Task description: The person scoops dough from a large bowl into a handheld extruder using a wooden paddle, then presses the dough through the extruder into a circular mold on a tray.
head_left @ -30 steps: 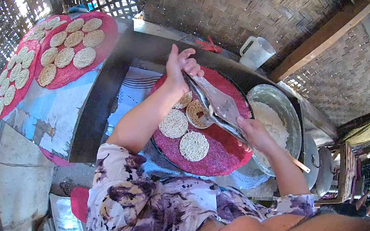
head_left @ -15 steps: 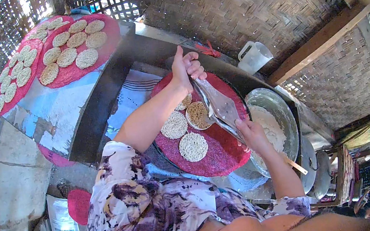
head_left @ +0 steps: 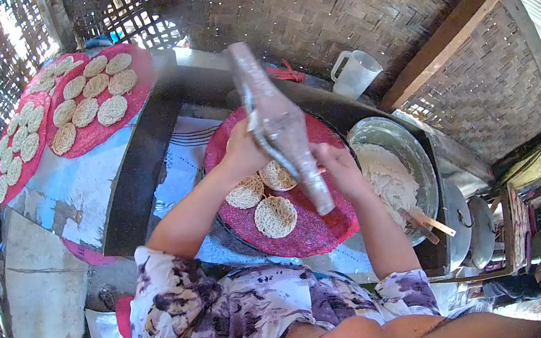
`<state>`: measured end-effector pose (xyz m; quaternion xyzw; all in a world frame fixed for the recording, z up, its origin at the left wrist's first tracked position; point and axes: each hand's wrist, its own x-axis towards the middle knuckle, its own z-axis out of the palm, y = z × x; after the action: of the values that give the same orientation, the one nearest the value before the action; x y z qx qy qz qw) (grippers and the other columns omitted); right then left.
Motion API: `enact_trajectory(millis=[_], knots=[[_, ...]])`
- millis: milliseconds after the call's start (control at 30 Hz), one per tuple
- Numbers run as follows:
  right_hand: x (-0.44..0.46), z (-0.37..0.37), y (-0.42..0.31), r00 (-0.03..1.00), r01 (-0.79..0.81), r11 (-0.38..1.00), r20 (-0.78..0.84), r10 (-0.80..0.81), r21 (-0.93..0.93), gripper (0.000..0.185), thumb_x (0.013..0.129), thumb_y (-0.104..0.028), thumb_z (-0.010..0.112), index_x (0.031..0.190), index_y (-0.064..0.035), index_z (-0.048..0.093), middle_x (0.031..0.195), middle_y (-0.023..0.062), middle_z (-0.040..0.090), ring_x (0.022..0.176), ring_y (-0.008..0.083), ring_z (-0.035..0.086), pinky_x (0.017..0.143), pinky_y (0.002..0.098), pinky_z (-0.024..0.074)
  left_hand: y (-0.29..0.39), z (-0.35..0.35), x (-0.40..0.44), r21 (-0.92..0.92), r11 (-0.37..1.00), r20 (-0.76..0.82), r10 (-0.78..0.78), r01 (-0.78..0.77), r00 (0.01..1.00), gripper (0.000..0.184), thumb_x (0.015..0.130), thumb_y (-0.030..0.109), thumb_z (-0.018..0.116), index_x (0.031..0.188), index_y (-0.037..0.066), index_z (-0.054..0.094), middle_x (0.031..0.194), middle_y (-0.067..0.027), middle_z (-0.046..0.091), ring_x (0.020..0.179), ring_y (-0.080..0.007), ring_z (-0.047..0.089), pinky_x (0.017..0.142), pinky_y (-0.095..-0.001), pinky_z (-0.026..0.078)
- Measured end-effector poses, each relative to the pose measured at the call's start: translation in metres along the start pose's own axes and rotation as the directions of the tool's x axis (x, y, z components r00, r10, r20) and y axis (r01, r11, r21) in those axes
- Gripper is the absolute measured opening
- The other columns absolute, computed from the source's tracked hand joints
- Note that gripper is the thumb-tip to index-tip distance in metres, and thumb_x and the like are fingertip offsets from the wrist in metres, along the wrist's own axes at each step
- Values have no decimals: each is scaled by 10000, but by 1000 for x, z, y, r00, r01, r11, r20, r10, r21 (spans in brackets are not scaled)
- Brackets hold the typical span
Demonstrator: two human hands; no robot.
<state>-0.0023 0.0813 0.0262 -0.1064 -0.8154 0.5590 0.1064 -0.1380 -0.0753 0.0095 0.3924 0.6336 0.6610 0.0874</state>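
Left hand (head_left: 245, 153) grips the metal tool (head_left: 283, 122) above the red tray (head_left: 320, 229), its fingers partly hidden, while the right hand (head_left: 337, 161) half-curls beside it, hold unclear; steady support from both should keep it off the near-left lacy rounds (head_left: 276, 217).

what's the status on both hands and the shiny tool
Left hand gripping shiny tool, fingers partly hidden. Right hand beside it, contact unclear. Tool raised over red tray, blocking view of part of it.
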Motion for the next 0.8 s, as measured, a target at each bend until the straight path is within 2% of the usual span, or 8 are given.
enact_trajectory(millis=[67,133,167,200,233,267,567,800], knots=[[4,4,4,984,65,870,-111,-136,-489,297,825,-315,527,887,-49,643,877,121,618,816,258,599,734,333,461,3,-22,-17,55,995,-73,86,-82,994,383,662,124,704,1006,37,557,994,-78,592,918,-168,566,830,-309,443],[4,2,23,994,-64,798,-110,-4,-599,293,798,-331,549,857,-62,649,877,133,614,829,279,594,736,353,458,10,-43,-35,315,930,-106,234,-191,966,320,698,124,677,977,32,551,930,-43,585,884,-158,570,790,-281,460],[3,1,32,991,-123,749,-114,64,-651,292,784,-338,559,842,-68,652,876,139,612,835,290,591,737,363,457,-1,-52,-41,262,953,-173,204,-154,964,281,702,124,678,938,40,550,878,-36,574,827,-154,564,750,-286,467],[1,0,35,992,-115,763,-110,58,-635,280,756,-345,578,808,-81,656,885,138,614,822,308,592,730,394,456,-14,-60,-47,205,971,-238,168,-120,957,244,706,123,679,899,49,549,826,-30,562,770,-150,558,710,-290,475],[0,1,36,991,-135,749,-106,87,-649,276,755,-344,577,800,-84,657,879,137,617,815,310,594,728,398,457,-17,-65,-57,-267,942,-289,-281,204,915,214,703,136,687,842,64,542,753,-16,521,681,-153,512,616,-311,458],[1,2,36,988,-154,734,-101,116,-661,273,754,-343,577,792,-86,659,873,137,619,808,311,596,727,402,457,-17,-71,-64,-363,910,-270,-308,200,912,216,702,147,690,837,66,543,750,-16,520,667,-150,502,584,-317,444],[8,13,30,954,-296,691,-165,251,-660,272,696,-365,612,727,-99,660,799,140,633,789,309,606,727,398,466,-39,-100,-91,-179,981,-368,8,-79,930,288,728,148,654,965,30,541,837,-79,575,735,-210,573,655,-368,490],[9,9,23,972,-233,713,-189,142,-662,236,669,-324,616,704,-94,657,808,130,631,792,301,604,730,397,468,-13,-87,-91,-459,886,-382,-264,66,886,328,606,181,758,854,64,578,808,-52,567,721,-182,542,645,-327,449]])
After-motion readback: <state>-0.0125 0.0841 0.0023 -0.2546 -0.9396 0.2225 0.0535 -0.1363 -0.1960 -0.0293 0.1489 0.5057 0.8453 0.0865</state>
